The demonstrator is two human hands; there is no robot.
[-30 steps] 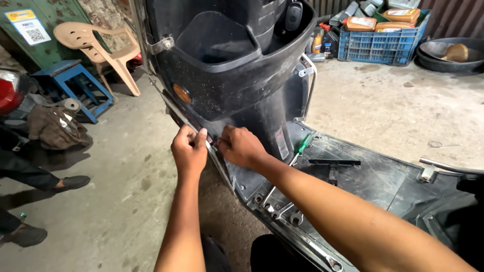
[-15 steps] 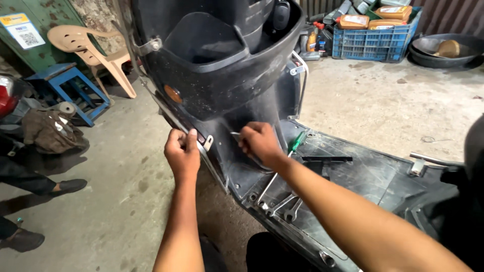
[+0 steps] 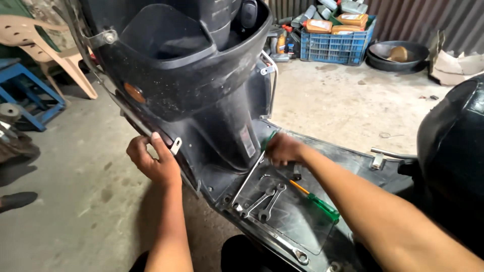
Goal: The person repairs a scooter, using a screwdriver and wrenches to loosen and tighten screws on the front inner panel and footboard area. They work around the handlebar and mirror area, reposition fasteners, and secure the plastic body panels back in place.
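Observation:
My left hand [image 3: 154, 161] grips the lower left edge of the black scooter front panel [image 3: 201, 95], next to a small metal tab [image 3: 175, 146]. My right hand [image 3: 283, 149] rests low on the scooter floorboard [image 3: 353, 166], its fingers closed around a green-handled screwdriver [image 3: 268, 140] whose long metal shaft runs down and left. Two spanners [image 3: 264, 200] lie on the floorboard just below that hand. A second green-handled screwdriver [image 3: 318, 203] lies to their right.
The black scooter seat [image 3: 454, 151] rises at the right. A blue crate [image 3: 335, 43] of bottles and a dark pan [image 3: 398, 55] stand at the back on the concrete floor. A plastic chair [image 3: 45, 45] and a blue stool [image 3: 25, 95] stand at the left.
My right hand left the panel edge, dropped right to the floorboard and closed on the green-handled screwdriver. My left hand kept its grip on the panel edge. The view moved closer.

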